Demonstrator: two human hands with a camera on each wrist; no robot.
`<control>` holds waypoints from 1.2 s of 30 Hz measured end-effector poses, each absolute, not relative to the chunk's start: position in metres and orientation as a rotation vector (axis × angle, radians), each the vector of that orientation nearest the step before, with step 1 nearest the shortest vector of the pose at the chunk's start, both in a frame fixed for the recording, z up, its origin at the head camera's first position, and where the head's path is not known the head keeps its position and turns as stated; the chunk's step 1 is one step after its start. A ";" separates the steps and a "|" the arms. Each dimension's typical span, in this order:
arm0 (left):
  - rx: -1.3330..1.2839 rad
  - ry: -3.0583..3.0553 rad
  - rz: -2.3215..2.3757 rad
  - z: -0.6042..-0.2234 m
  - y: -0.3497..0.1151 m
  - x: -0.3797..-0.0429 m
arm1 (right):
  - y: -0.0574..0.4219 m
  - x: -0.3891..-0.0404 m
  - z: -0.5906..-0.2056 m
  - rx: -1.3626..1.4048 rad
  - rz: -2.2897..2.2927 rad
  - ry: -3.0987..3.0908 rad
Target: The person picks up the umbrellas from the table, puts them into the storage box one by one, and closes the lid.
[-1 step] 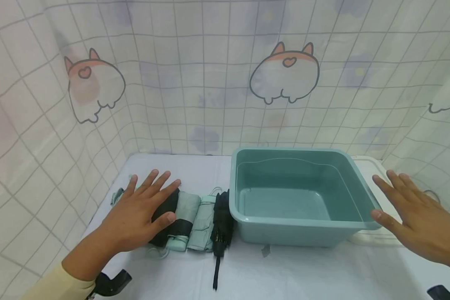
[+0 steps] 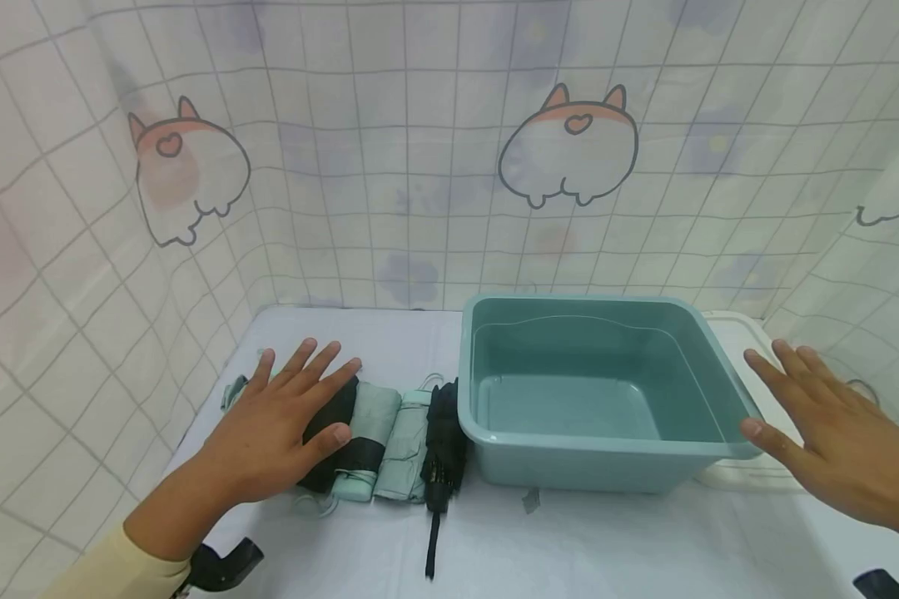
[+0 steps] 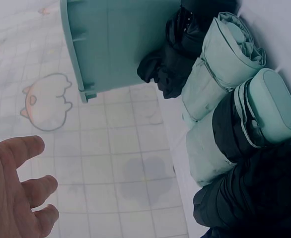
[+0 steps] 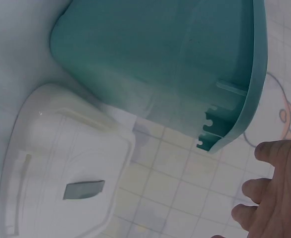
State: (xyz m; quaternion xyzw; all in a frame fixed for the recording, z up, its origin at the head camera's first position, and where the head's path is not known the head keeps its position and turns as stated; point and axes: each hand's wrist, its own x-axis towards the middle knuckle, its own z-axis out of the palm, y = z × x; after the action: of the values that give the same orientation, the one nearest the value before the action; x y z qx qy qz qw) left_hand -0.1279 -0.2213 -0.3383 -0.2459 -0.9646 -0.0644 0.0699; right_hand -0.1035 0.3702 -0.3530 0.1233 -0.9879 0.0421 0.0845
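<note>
The person's left hand (image 2: 280,424) is hovering palm down over the left end of a row of folded umbrellas, its fingers straight and spreading apart, the thumb standing out to the side. The right hand (image 2: 842,437) is hovering beside the right end of a teal plastic tub (image 2: 569,467), its fingers extending, slightly apart, and its thumb pointing toward the rim; the right wrist view is showing a gap between fingertips and tub. The umbrellas are lying side by side on a white cloth (image 2: 562,553), left of the tub. Nearest it, a black umbrella (image 2: 442,433) is lying right beside the wall, its dark strap trailing toward the person. Next to that, a plain mint umbrella (image 2: 404,449) is resting, then a mint umbrella with a black band (image 2: 374,416), then a second black umbrella (image 2: 337,416) that the left hand is partly covering. The tub is standing open, and a white plastic piece (image 4: 46,163) with a grey-green tab (image 4: 84,190) is lying at its right end. Behind everything, a grid-patterned curtain (image 2: 419,108) with corgi drawings is hanging
</note>
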 end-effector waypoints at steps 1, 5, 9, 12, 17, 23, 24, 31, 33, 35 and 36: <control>-0.740 -2.902 -0.196 -0.338 -0.222 -0.128 | 0.370 -0.104 -0.352 0.370 0.125 -2.951; -0.737 -2.904 -0.201 -0.338 -0.223 -0.129 | 0.370 -0.105 -0.352 0.361 0.135 -2.969; -0.726 -2.913 -0.212 -0.340 -0.225 -0.129 | 0.372 -0.106 -0.353 0.332 0.176 -3.017; -0.723 -2.919 -0.222 -0.342 -0.227 -0.130 | 0.374 -0.107 -0.354 0.321 0.217 -3.051; -0.708 -2.934 -0.256 -0.349 -0.236 -0.129 | 0.376 -0.111 -0.353 0.303 0.194 -3.130; -0.664 -2.935 -0.295 -0.357 -0.248 -0.126 | 0.375 -0.112 -0.353 0.312 0.183 -3.159; -0.657 -2.933 -0.298 -0.358 -0.250 -0.126 | 0.375 -0.112 -0.354 0.324 0.184 -3.149; -0.596 -2.949 -0.345 -0.359 -0.255 -0.126 | 0.377 -0.107 -0.359 0.364 0.218 -3.053; -0.581 -2.951 -0.362 -0.361 -0.257 -0.127 | 0.378 -0.105 -0.361 0.356 0.212 -3.047; -0.569 -2.950 -0.380 -0.363 -0.260 -0.128 | 0.378 -0.104 -0.363 0.344 0.203 -3.060; -0.560 -2.946 -0.388 -0.364 -0.262 -0.129 | 0.378 -0.104 -0.364 0.335 0.196 -3.068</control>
State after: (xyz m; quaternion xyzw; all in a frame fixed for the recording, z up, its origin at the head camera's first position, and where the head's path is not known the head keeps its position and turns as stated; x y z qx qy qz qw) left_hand -0.1292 -0.2617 -0.3642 -0.1848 -0.9726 -0.1281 0.0587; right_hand -0.1041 0.3783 -0.3636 0.1084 -0.9918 0.0634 0.0247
